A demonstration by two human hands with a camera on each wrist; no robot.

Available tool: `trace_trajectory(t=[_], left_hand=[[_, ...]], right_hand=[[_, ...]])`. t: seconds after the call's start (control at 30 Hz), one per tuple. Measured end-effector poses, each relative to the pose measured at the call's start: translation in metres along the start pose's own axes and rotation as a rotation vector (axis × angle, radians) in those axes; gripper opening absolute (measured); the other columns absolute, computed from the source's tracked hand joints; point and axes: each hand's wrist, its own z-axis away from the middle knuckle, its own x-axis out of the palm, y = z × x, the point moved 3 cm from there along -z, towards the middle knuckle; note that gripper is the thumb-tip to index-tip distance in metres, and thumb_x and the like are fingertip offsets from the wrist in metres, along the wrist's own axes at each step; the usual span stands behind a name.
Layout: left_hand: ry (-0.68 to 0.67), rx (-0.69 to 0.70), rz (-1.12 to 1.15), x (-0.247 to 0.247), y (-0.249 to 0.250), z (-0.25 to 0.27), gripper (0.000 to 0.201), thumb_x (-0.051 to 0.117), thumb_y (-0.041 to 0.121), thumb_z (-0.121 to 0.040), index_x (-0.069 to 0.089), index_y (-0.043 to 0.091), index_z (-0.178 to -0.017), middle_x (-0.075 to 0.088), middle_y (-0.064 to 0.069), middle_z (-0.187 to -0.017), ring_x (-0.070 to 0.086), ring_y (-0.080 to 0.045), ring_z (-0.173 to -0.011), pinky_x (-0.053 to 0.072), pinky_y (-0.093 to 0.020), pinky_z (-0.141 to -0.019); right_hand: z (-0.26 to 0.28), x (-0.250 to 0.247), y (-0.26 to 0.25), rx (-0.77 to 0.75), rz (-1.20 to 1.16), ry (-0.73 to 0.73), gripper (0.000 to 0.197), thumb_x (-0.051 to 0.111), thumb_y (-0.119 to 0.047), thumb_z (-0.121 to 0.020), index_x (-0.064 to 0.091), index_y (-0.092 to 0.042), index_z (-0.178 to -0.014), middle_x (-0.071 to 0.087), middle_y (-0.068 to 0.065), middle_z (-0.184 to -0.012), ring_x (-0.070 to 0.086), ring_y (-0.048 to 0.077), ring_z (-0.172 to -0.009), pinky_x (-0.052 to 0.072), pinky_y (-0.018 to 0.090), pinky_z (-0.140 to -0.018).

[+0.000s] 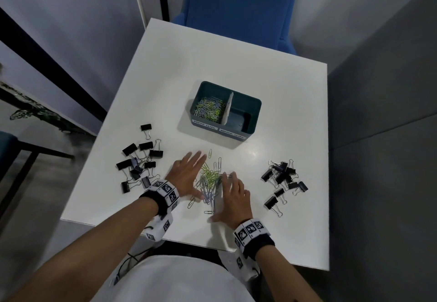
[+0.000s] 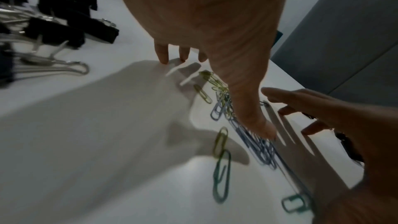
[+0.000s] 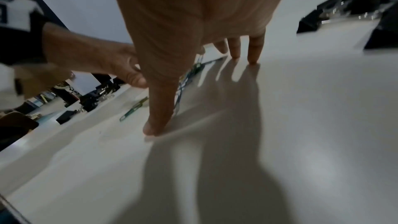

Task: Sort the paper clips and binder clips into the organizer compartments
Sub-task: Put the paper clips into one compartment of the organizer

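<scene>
A loose pile of green, blue and grey paper clips [image 1: 209, 180] lies on the white table [image 1: 260, 77], near the front. My left hand [image 1: 186, 176] is flat on the pile's left side and my right hand [image 1: 233, 197] on its right, fingers straight, both touching the table. The left wrist view shows the left hand's thumb [image 2: 258, 125] among the paper clips [image 2: 256, 144]. Behind stands the dark teal organizer [image 1: 254, 103]. Its left compartment, labelled paper clips, holds several paper clips [image 1: 209, 109]. The right compartment [image 1: 240, 119], labelled binder clips, is bare.
Several black binder clips [image 1: 139, 159] lie scattered at the table's left, another group of binder clips [image 1: 282, 178] at the right. A few stray paper clips [image 1: 191, 202] lie near the front edge. A blue chair [image 1: 238, 6] stands behind the table.
</scene>
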Motion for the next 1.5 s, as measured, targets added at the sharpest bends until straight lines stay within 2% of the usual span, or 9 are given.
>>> trace_trajectory(t=[0.17, 0.27, 0.43, 0.53, 0.67, 0.9, 1.17, 1.3, 1.5], left_hand=[[-0.151, 0.114, -0.212, -0.004, 0.021, -0.019, 0.135, 0.075, 0.068, -0.057, -0.013, 0.025, -0.150, -0.024, 0.001, -0.157, -0.021, -0.027, -0.144, 0.001, -0.054, -0.117], [-0.139, 0.183, -0.307, -0.003, 0.025, -0.012, 0.129, 0.081, 0.055, -0.060, -0.004, 0.022, -0.151, -0.014, -0.003, -0.160, -0.007, -0.030, -0.146, 0.017, -0.052, -0.114], [0.076, 0.204, -0.231, 0.009, 0.021, 0.007, 0.092, 0.087, 0.028, -0.061, 0.038, 0.018, -0.138, 0.034, -0.011, -0.148, 0.042, -0.031, -0.123, 0.051, -0.040, -0.076], [0.205, 0.212, -0.155, 0.013, 0.019, 0.012, 0.069, 0.085, 0.015, -0.063, 0.052, 0.020, -0.124, 0.052, -0.007, -0.127, 0.052, -0.025, -0.102, 0.051, -0.032, -0.054], [0.252, 0.187, -0.062, 0.007, 0.020, 0.011, 0.039, 0.072, -0.002, -0.070, 0.058, 0.020, -0.099, 0.049, -0.001, -0.094, 0.050, -0.018, -0.079, 0.043, -0.028, -0.044], [0.267, 0.140, 0.107, -0.004, 0.011, 0.002, 0.008, 0.063, 0.007, -0.086, 0.063, 0.013, -0.092, 0.053, -0.006, -0.084, 0.056, -0.027, -0.074, 0.046, -0.033, -0.055], [0.435, 0.205, 0.280, -0.066, 0.012, 0.011, 0.009, 0.064, 0.006, -0.087, 0.067, 0.009, -0.096, 0.060, -0.004, -0.087, 0.059, -0.021, -0.076, 0.051, -0.034, -0.069], [0.562, 0.209, 0.342, -0.130, 0.022, -0.008, 0.014, 0.062, 0.010, -0.090, 0.067, 0.009, -0.102, 0.063, -0.002, -0.097, 0.059, -0.014, -0.084, 0.050, -0.026, -0.078], [0.590, 0.145, 0.377, -0.190, 0.025, -0.055, 0.027, 0.068, 0.009, -0.085, 0.067, 0.011, -0.112, 0.064, -0.008, -0.101, 0.061, -0.025, -0.092, 0.052, -0.040, -0.083]], right_hand=[[-0.012, -0.003, -0.009, 0.032, -0.062, 0.100, 0.138, 0.083, -0.063, -0.052, -0.002, -0.021, -0.152, 0.001, 0.011, -0.161, 0.015, 0.035, -0.143, 0.026, 0.049, -0.112], [-0.026, -0.017, -0.011, 0.002, -0.082, 0.141, 0.123, 0.084, -0.058, -0.055, 0.010, -0.029, -0.149, 0.010, 0.013, -0.158, 0.022, 0.035, -0.136, 0.033, 0.049, -0.107], [-0.039, -0.023, -0.012, -0.095, -0.138, 0.226, 0.077, 0.085, -0.034, -0.064, 0.050, -0.029, -0.133, 0.035, 0.014, -0.149, 0.039, 0.034, -0.123, 0.047, 0.045, -0.095], [-0.037, -0.023, -0.014, -0.127, -0.192, 0.310, 0.041, 0.077, -0.020, -0.074, 0.063, -0.023, -0.112, 0.050, 0.007, -0.123, 0.049, 0.027, -0.106, 0.055, 0.038, -0.068], [-0.039, -0.020, -0.012, -0.124, -0.190, 0.296, 0.019, 0.072, -0.015, -0.081, 0.068, -0.019, -0.099, 0.054, 0.004, -0.105, 0.053, 0.024, -0.098, 0.052, 0.034, -0.059], [-0.042, -0.031, -0.006, -0.103, -0.225, 0.294, 0.008, 0.061, -0.007, -0.086, 0.068, -0.006, -0.090, 0.059, 0.011, -0.088, 0.056, 0.030, -0.080, 0.037, 0.030, -0.059], [-0.035, -0.044, 0.006, -0.116, -0.329, 0.264, 0.011, 0.065, -0.004, -0.078, 0.068, -0.015, -0.074, 0.067, 0.001, -0.074, 0.057, 0.019, -0.067, 0.034, 0.024, -0.060], [-0.026, -0.058, 0.008, -0.122, -0.382, 0.296, 0.011, 0.067, -0.005, -0.077, 0.071, -0.014, -0.073, 0.070, -0.001, -0.071, 0.058, 0.015, -0.064, 0.045, 0.027, -0.060], [-0.020, -0.104, -0.006, -0.154, -0.459, 0.357, 0.010, 0.070, -0.004, -0.077, 0.074, -0.013, -0.075, 0.072, 0.001, -0.072, 0.065, 0.018, -0.068, 0.054, 0.036, -0.067]])
